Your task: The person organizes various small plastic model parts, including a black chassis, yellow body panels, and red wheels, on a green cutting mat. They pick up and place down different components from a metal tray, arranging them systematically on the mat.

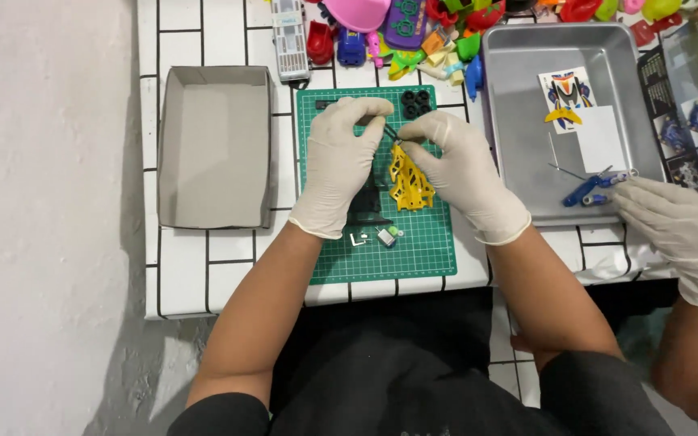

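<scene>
- Your left hand point(338, 165) and right hand point(460, 169), both gloved, pinch a thin dark tool point(390, 132) over the yellow car body point(408, 179) on the green cutting mat point(414, 242).
- Black wheels point(415, 102) lie just behind; small metal parts point(381, 236) in front.
- The grey cardboard box point(213, 145) sits left.
- The metal tray point(527, 153) holds a sticker sheet point(567, 97) and blue tool point(590, 190), where another person's gloved hand point(680, 226) reaches.

Bright, even light from overhead; soft shadows under the forearms, mild glare across the metal tray point(510, 153), slight softness toward the edges, centre sharp.
</scene>
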